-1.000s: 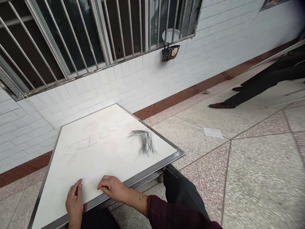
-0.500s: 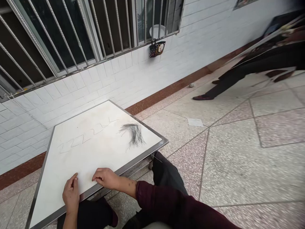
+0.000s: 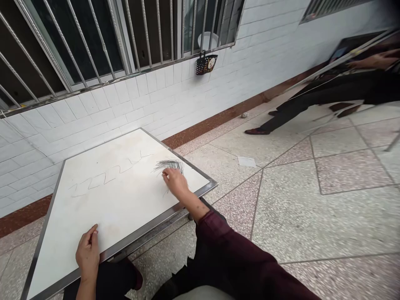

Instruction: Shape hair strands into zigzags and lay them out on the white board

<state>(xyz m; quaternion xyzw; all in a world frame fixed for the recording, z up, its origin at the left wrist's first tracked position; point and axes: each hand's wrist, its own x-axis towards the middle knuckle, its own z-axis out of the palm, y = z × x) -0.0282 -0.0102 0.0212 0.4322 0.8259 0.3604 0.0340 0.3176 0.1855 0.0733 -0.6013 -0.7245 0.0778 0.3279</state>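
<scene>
1. Reaching across the desk point(image 3: 93, 196), the right hand point(image 3: 175, 181) rests on the near edge of a loose tuft of dark hair strands point(image 3: 170, 165), which lies at about 2 o'clock on the white top, close to the right-hand metal rim. The fingers are drawn together at the strands; whether any are actually pinched I cannot tell.
2. The left hand point(image 3: 88, 252) lies at about 7 o'clock by the near rim, thumb and forefinger pressed together; anything held between them is too fine to see.
3. Judging by looks, the hair is nearly weightless, limp and slippery, and likely to scatter at a breath or cling to skin. It is best taken by a few strands in a fingertip pinch near one end, not scooped.
4. A faint zigzag line point(image 3: 106, 178) crosses the desk at about 11 o'clock. No brand or readable writing shows; the small basket point(image 3: 206, 63) on the window bars carries a cartoon figure only.
</scene>
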